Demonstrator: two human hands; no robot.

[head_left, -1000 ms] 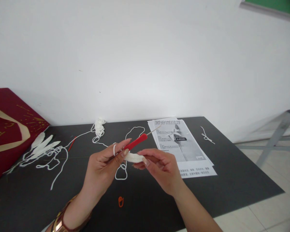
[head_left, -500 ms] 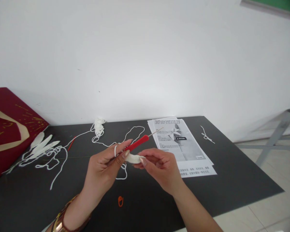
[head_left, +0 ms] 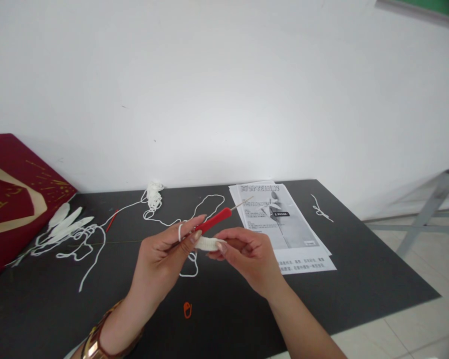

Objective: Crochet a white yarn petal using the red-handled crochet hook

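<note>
Above the dark table, my left hand [head_left: 168, 257] pinches one end of a small white crocheted piece [head_left: 208, 244]. A crochet hook [head_left: 219, 219] with a red handle is also in that hand, its metal shaft pointing up to the right. White yarn [head_left: 180, 232] loops round my left index finger. The thumb and fingers of my right hand [head_left: 247, 257] are closed on the other end of the crocheted piece. Loose yarn hangs behind and below my hands. On the table nearer to me lies an orange stitch marker [head_left: 187, 310].
Printed sheets [head_left: 284, 229] lie at the right, a knotted bit of yarn [head_left: 322, 209] beyond them. A white yarn bundle [head_left: 154, 196] rests near the wall. Leftward are white crocheted petals [head_left: 69, 222], a thin red stick [head_left: 112, 220] and a dark red bag [head_left: 18, 184].
Both hands keep their hold on the crocheted piece and the hook stays in my left hand. Only a very slight shift of the whole view shows.
</note>
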